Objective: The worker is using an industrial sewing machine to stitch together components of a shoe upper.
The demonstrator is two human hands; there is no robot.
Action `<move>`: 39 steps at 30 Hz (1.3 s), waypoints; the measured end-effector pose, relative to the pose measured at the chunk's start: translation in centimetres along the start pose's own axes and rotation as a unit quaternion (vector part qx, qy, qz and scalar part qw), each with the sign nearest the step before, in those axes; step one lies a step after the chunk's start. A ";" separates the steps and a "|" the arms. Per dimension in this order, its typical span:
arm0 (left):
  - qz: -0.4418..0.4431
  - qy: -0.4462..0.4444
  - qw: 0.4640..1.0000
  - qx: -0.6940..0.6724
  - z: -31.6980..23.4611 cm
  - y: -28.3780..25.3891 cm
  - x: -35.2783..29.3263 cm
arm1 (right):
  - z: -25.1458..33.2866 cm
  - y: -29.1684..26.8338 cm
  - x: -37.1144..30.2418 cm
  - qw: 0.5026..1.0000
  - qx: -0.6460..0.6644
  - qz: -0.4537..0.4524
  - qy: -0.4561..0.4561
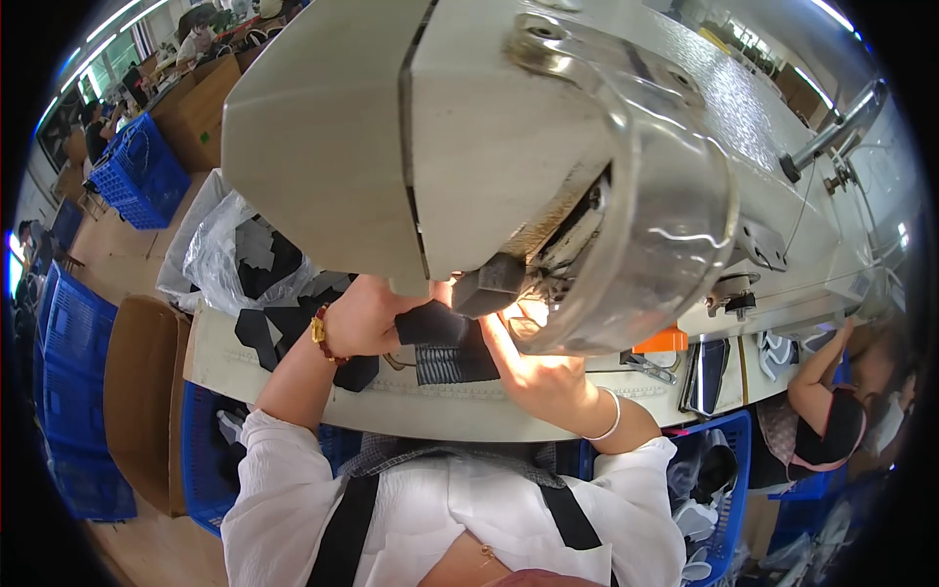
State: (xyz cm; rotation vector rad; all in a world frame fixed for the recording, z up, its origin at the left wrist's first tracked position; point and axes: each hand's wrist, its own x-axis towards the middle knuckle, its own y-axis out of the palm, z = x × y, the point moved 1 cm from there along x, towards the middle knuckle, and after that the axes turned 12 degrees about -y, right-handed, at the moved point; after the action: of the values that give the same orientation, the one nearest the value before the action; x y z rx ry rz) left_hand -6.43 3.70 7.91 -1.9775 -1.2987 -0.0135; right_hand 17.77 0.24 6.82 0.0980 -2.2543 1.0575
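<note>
A large pale sewing machine (323,147) fills the upper middle, its lamp glowing by the needle area. Under its head, my left hand (364,318) has its fingers closed on a black fabric piece (430,323); the fingertips are partly hidden by the machine. My right hand (543,380) grips the same piece's right side close to the needle, index finger pointing inward, the other fingertips lost in glare and behind the guard. A ribbed dark strip (445,364) hangs from the near side of the piece. The needle itself is hidden.
More black cut pieces (256,333) lie left of my left hand, beside a clear plastic bag (220,245). Small scissors-like metal tool (650,368) and a dark phone (706,377) rest at right. Blue baskets (729,509) flank me. A co-worker (827,421) sits at right.
</note>
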 end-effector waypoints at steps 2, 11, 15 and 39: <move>-0.004 -0.008 0.999 -0.050 0.1 -0.2 -0.1 | 0.1 0.0 0.2 0.999 -0.040 0.001 -0.023; 0.006 0.056 0.998 0.029 1.5 -0.4 0.2 | -0.3 -0.4 -0.1 0.998 0.053 0.036 0.006; -0.030 0.079 0.994 0.070 1.6 -0.2 0.0 | -1.1 -0.6 -0.8 0.992 0.116 0.048 0.017; -0.079 0.047 0.955 0.281 -1.0 2.1 -1.6 | -4.5 3.0 -2.7 0.945 0.288 -0.150 0.048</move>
State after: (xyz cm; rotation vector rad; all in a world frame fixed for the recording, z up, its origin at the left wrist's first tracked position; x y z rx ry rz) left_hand -5.16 1.37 6.78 -1.3724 -1.2281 0.1646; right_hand 21.33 4.96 5.40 0.6008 -1.7098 1.4746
